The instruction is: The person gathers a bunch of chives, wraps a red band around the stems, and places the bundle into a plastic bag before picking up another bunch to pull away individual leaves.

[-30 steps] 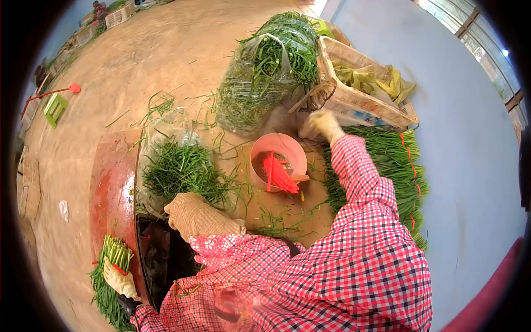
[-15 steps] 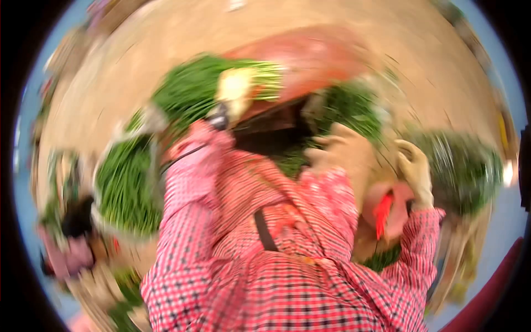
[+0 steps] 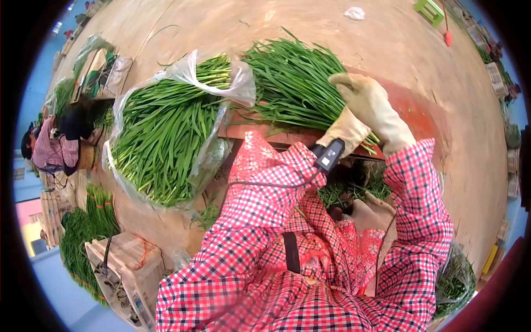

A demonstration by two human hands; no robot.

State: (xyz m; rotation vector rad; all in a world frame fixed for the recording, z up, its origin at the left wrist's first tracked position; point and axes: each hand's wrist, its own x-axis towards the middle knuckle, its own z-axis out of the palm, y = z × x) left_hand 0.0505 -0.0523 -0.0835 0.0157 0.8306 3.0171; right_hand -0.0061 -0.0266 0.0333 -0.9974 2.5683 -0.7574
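Observation:
A bundle of long green stalks [image 3: 296,83] lies on the red board [image 3: 423,108], leaves toward the upper left. My left hand [image 3: 344,134], in a cream glove, is closed round its lower right part, with stem ends showing past the fingers. My right hand [image 3: 373,105], also gloved, is just above the left one at the bundle's right edge. Its fingers are pressed together, and what they hold, if anything, is hidden. A black device [image 3: 330,156] with a cable is on my left wrist. To the left, a clear plastic bag [image 3: 243,86] holds more green stalks [image 3: 166,138].
At the far left, a person [image 3: 55,144] is beside a crate. A plastic crate [image 3: 124,260] and tied green bunches [image 3: 88,238] are at the lower left. Loose greens [image 3: 354,188] lie under the board's near edge. A green stool [image 3: 430,11] is at the top right.
The view has swung left. My right hand has come from beside a red string at the right to the bundle. My left hand is still at the bundle, whose leaves now point more away from me.

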